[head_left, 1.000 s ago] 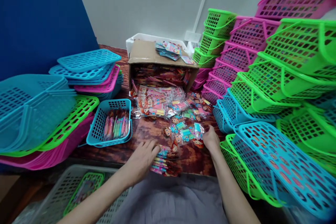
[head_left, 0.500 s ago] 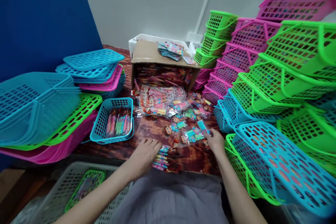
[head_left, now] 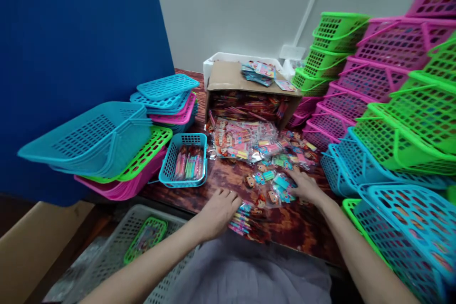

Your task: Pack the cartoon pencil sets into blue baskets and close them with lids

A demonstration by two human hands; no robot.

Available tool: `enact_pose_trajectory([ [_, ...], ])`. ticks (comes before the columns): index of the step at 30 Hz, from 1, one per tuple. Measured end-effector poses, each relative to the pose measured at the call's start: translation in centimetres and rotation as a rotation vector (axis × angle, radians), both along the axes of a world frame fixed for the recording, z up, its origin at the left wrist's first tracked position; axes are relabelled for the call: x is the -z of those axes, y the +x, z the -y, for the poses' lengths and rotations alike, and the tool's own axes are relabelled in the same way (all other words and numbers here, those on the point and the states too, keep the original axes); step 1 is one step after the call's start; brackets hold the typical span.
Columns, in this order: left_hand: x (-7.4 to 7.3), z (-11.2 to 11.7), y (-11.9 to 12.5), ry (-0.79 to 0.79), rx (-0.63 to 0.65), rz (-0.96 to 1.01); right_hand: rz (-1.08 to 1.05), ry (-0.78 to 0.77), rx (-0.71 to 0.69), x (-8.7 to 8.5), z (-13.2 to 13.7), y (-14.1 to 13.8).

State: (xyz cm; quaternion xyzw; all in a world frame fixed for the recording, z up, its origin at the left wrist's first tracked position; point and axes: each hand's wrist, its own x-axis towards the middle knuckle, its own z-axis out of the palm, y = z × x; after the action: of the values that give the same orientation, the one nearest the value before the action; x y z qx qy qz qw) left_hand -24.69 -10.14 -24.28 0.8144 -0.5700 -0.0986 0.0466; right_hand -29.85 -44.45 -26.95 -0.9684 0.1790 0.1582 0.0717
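Note:
My left hand (head_left: 220, 211) rests near the table's front edge, its fingers curled over one end of a bundle of colourful pens (head_left: 241, 219) in clear wrapping. Their other ends fan out to the right of the hand. My right hand (head_left: 305, 185) reaches over loose clear packets with its fingers stretched out and apart. Beneath and beside it lie turquoise packets (head_left: 282, 184) with small doll-head figures. Its fingertips are partly lost among the packets, so I cannot tell which one they touch. Farther back spreads a heap of pink and yellow packets (head_left: 233, 137).
A cardboard box (head_left: 224, 78) lies open towards me, full of packets, with cards (head_left: 258, 72) on top. A small blue basket (head_left: 167, 171) holds pens. Nested baskets (head_left: 85, 142) stand left; filled baskets (head_left: 384, 47) tower at the right. A grey crate (head_left: 137, 218) sits below the table edge.
The view has swung left. My right hand has moved away from the turquoise packet it touched and reaches farther across the table. My left hand stays at the bundle of pens.

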Motion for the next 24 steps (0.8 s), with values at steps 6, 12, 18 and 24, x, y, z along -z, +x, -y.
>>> enact_pose_trajectory([
  [6, 0.5, -0.1, 0.0, -0.011, -0.029, -0.036, -0.098, -0.078, 0.022, -1.0, -0.6, 0.9],
  [12, 1.2, 0.1, 0.2, -0.019, -0.022, -0.046, -0.132, -0.075, -0.041, -2.3, -1.2, 0.5],
  [18, 1.3, 0.0, 0.2, -0.027, -0.017, -0.029, -0.205, -0.08, 0.01, -2.7, -1.5, 0.1],
  [24, 1.5, -0.2, 0.1, -0.052, -0.011, 0.003, -0.151, -0.049, 0.036, -2.5, -1.7, -0.5],
])
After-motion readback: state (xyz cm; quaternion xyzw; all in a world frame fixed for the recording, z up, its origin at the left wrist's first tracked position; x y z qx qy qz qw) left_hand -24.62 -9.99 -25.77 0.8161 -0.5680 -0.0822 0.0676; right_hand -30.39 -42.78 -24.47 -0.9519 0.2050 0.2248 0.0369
